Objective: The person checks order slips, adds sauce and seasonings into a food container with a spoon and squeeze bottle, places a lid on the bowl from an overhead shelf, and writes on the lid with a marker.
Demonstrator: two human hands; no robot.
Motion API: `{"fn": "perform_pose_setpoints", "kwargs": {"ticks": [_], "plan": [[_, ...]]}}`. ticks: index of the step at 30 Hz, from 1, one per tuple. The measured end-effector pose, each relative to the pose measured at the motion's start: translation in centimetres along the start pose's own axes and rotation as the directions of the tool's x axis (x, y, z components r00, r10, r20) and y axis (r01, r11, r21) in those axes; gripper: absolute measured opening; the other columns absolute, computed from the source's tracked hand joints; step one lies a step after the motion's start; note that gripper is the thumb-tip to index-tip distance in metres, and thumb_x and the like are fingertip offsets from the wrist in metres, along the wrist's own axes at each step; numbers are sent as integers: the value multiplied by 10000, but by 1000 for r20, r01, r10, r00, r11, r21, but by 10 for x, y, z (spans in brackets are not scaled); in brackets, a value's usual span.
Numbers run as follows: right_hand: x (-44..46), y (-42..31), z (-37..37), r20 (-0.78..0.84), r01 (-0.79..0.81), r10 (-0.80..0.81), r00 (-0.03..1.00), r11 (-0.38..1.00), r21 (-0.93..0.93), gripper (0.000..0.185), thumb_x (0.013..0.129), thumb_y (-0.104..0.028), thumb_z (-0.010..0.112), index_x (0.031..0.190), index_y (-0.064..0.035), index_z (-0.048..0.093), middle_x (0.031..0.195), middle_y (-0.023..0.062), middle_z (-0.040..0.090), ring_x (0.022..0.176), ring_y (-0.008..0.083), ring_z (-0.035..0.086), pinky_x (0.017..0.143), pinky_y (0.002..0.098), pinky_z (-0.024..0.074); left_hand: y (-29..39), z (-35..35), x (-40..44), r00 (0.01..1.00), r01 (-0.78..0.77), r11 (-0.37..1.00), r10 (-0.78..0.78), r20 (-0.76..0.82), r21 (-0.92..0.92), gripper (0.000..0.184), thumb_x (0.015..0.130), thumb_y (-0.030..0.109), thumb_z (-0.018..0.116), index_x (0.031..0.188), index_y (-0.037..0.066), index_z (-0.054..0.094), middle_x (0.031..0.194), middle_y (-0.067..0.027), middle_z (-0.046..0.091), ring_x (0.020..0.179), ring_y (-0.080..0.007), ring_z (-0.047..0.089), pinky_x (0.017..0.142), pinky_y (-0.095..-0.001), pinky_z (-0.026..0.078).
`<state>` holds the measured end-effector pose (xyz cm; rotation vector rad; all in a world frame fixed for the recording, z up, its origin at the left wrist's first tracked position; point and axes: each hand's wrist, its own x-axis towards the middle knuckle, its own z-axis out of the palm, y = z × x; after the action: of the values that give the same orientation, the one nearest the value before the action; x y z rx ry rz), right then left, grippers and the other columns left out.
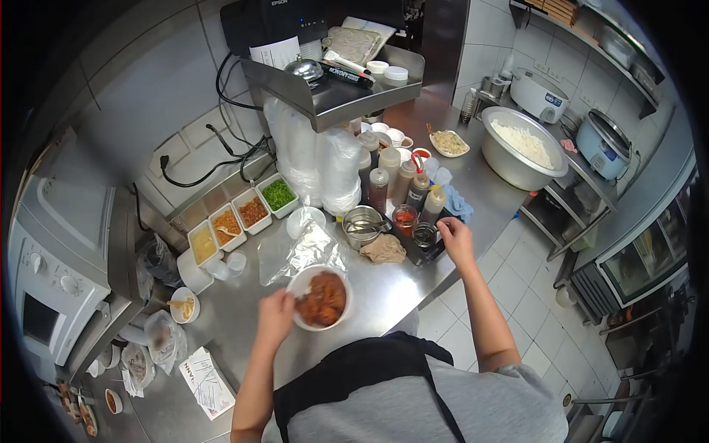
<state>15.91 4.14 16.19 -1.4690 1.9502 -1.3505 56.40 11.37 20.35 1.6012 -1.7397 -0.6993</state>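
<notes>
My left hand (276, 316) is closed on the rim of a white bowl (350, 299) holding reddish-brown pieces of food (322, 300). The bowl is slightly blurred, above or on the steel counter near my body. My right hand (456, 239) is at the right end of a black tray (416, 255), fingers bent together. Whatever they pinch, if anything, is too small to make out. Beside those fingers stands a small dark glass jar (425, 235), and left of it a jar with red contents (405, 216). Crumpled foil (314, 251) lies just beyond the bowl.
Sauce bottles (378, 190) crowd behind the tray. A metal pot (362, 224) and brown cloth (383, 249) sit left of it. Containers of chopped greens (278, 195) and other toppings line the wall. A large rice bowl (519, 151) stands far right. A metal shelf (329, 111) overhangs the counter.
</notes>
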Motion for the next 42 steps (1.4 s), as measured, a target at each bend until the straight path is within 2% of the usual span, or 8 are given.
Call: {"fn": "perform_pose_setpoints", "kwargs": {"ticks": [1,5,11,17,32,35,38,42], "plan": [[1,2,5,-68,129,-134,989,989,-73,189,817,-171,626,808,18,642,662,118,610,579,242,572,576,350,456,0,18,12,992,-126,987,124,28,96,219,841,146,497,765,-44,574,634,-230,562,592,-385,571,550,-419,431],[-1,-12,6,-157,468,-494,855,866,-175,175,846,-147,577,826,17,636,651,166,595,552,193,570,541,317,447,31,77,38,975,-148,987,155,158,-57,210,832,135,504,767,-51,577,681,-267,562,654,-406,578,598,-447,446],[-7,-24,-12,-90,63,-61,994,998,24,197,859,-154,563,814,28,624,623,128,594,496,191,559,494,317,440,47,118,57,954,-212,976,219,206,-54,224,835,127,493,753,-62,581,664,-258,572,651,-406,585,621,-458,465],[0,0,-19,-9,-211,233,972,897,389,219,894,-198,535,814,-16,625,556,-2,520,425,68,459,398,220,360,52,130,63,952,-231,970,242,189,-77,241,843,122,481,732,-70,574,621,-249,570,592,-382,598,595,-446,480],[16,18,-20,18,-196,206,978,891,410,215,898,-193,539,811,-9,610,565,3,513,428,58,447,389,219,334,51,134,62,952,-250,968,250,177,-25,245,837,124,478,716,-70,568,646,-263,567,623,-415,579,617,-468,469],[26,4,-22,-67,292,-290,955,956,23,164,855,-148,570,832,11,603,666,111,589,566,236,571,519,327,442,50,136,62,951,-249,968,248,186,-17,246,838,126,481,717,-69,569,648,-264,567,634,-418,578,617,-468,467],[29,-35,-29,293,673,-635,715,738,-43,133,821,-126,582,857,1,602,761,145,582,692,329,569,619,391,453,56,132,58,953,-214,977,214,215,-24,246,842,127,483,722,-69,571,641,-259,568,622,-406,584,604,-456,472],[27,-33,-13,531,730,-563,633,662,-169,134,823,-136,567,833,-4,591,768,146,554,718,338,577,634,412,471,51,130,58,950,-255,967,249,188,3,242,850,121,482,732,-70,571,624,-248,570,578,-375,597,576,-431,480]]}}
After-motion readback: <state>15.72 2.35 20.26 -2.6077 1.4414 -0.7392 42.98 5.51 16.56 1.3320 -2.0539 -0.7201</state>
